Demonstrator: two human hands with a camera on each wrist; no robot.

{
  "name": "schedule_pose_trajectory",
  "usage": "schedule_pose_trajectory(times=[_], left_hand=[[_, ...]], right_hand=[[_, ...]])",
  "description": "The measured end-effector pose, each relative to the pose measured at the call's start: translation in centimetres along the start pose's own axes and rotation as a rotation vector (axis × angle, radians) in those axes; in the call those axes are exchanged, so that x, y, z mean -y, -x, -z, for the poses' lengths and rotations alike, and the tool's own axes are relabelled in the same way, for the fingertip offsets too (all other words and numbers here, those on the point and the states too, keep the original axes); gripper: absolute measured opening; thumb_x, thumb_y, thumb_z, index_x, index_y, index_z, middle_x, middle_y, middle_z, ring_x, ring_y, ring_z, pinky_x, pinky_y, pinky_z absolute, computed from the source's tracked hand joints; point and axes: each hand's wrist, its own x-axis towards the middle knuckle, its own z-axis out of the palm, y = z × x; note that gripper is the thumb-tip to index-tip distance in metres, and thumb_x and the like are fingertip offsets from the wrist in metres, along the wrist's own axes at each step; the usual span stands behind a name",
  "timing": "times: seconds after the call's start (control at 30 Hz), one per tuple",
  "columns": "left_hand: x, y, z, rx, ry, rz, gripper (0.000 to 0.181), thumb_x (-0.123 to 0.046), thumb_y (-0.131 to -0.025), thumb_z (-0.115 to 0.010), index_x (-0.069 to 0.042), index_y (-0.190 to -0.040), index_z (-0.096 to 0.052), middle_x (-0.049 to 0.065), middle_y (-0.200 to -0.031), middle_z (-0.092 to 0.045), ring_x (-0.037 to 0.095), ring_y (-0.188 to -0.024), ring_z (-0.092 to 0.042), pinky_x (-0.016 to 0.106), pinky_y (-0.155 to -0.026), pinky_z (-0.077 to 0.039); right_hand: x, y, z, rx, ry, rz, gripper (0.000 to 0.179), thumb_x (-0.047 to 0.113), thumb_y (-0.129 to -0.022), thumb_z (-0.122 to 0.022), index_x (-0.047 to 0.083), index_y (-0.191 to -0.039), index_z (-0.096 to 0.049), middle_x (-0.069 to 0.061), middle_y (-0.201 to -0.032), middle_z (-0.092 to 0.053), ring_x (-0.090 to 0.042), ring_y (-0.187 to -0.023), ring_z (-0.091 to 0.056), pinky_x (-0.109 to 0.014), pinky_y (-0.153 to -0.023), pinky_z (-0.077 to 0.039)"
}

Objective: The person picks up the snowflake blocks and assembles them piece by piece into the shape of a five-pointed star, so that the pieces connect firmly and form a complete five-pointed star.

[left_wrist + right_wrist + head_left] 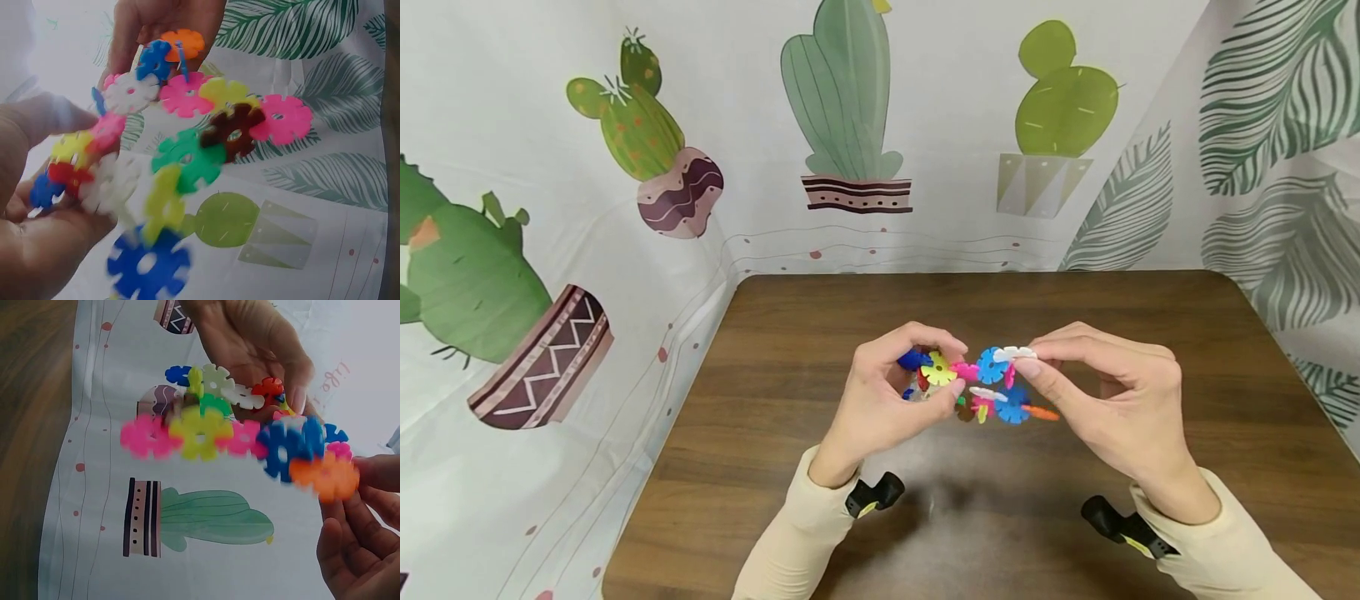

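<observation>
Both hands hold up a linked assembly of notched, flower-shaped plastic snowflake discs over the table. My left hand (883, 383) grips it around the yellow disc (936, 372), thumb and fingers on either side. Between thumb and fingertips, my right hand (1123, 392) pinches a white disc (1013, 353) beside a light blue disc (990, 365). A lower row hangs beneath, with an orange disc (326, 479) at one end. The left wrist view shows a green disc (172, 153), a brown disc (244, 125) and a dark blue disc (165, 249), several of them blurred.
A dark wooden table (760, 400) lies under the hands. Behind it hangs a white cloth (947, 100) printed with cacti and leaves. Both wrists carry black straps (874, 495) over cream sleeves (797, 533).
</observation>
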Motion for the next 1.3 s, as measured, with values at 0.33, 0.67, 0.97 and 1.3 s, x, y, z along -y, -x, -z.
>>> schedule_pose_trajectory(times=[0.33,0.67,0.97,1.3], left_hand=[[0.25,0.24,-0.46,-0.074,-0.005,-0.038,0.009,0.000,-0.087,-0.078,-0.004,-0.093,-0.073,0.014,-0.096,-0.073,0.019,-0.082,-0.066,0.026,-0.050,-0.051],[0.18,0.27,-0.36,-0.086,0.025,-0.063,0.006,0.000,-0.085,-0.078,-0.001,-0.089,-0.074,0.018,-0.093,-0.073,0.022,-0.086,-0.070,0.031,-0.055,-0.060],[0.04,0.30,-0.26,-0.089,0.034,-0.065,0.005,-0.001,-0.085,-0.078,-0.001,-0.089,-0.074,0.019,-0.092,-0.073,0.022,-0.087,-0.071,0.034,-0.059,-0.063],[-0.07,0.36,-0.31,-0.088,0.027,-0.057,0.005,-0.001,-0.085,-0.077,-0.002,-0.089,-0.074,0.018,-0.093,-0.074,0.022,-0.087,-0.071,0.034,-0.059,-0.063]], right_hand=[[0.12,0.03,-0.32,0.017,-0.015,0.024,0.019,-0.023,-0.078,-0.080,-0.012,-0.093,-0.079,-0.011,-0.091,-0.081,-0.014,-0.086,-0.077,-0.018,-0.083,-0.063],[0.13,0.03,-0.39,0.014,-0.027,0.022,0.020,-0.024,-0.077,-0.080,-0.012,-0.093,-0.079,-0.012,-0.091,-0.081,-0.015,-0.087,-0.077,-0.018,-0.083,-0.063],[0.23,0.01,-0.42,0.020,-0.038,0.031,0.019,-0.023,-0.078,-0.080,-0.012,-0.093,-0.079,-0.012,-0.090,-0.081,-0.016,-0.086,-0.077,-0.018,-0.083,-0.063],[0.29,-0.02,-0.42,0.025,-0.048,0.030,0.017,-0.021,-0.079,-0.081,-0.012,-0.093,-0.079,-0.012,-0.089,-0.081,-0.017,-0.086,-0.076,-0.019,-0.084,-0.063]])
